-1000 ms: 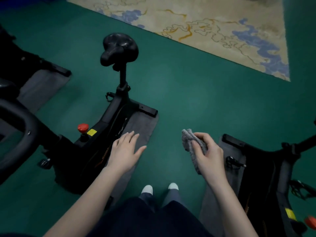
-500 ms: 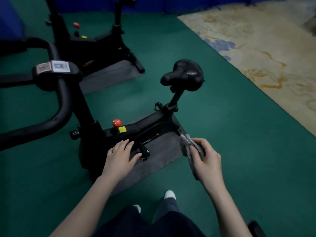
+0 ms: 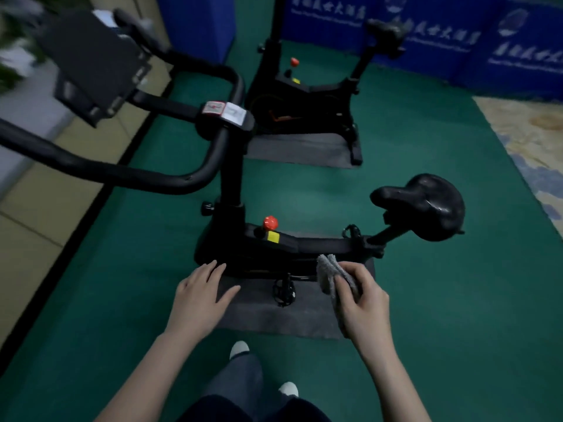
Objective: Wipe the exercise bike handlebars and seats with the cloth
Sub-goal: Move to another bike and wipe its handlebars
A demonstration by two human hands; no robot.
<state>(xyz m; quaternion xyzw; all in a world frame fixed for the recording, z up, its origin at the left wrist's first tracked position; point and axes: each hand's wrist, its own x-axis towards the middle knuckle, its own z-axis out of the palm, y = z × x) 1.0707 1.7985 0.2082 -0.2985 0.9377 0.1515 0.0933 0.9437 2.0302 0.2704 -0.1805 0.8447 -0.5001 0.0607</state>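
Cloth (image 3: pixel 326 274): grey, folded, gripped in right hand (image 3: pixel 364 301), thumb on top and fingers curled round it. It sits in front of the near bike frame (image 3: pixel 323 245), below and left of the seat (image 3: pixel 426 205), clear of both the seat and the handlebars (image 3: pixel 210 159).

Left hand (image 3: pixel 198 296): flat, fingers straight and slightly spread, palm down, holding nothing. It hovers over the left end of the grey mat (image 3: pixel 274 315). Fingertips line up with the bike base; can't tell if they touch.

Near bike stands side-on on the mat. Handlebars loop off to the left, seat to the right. Red knob (image 3: pixel 270 222) and yellow label (image 3: pixel 273 237) are on the top of the frame, pedal (image 3: pixel 284 290) between the two hands.

Second bike (image 3: pixel 304 99) stands behind on its own mat, blue panels (image 3: pixel 457 38) beyond it. Floor (image 3: pixel 441 315) is green, patterned rug (image 3: pixel 536 132) at the right edge. White shoes (image 3: pixel 239 350) at the bottom.
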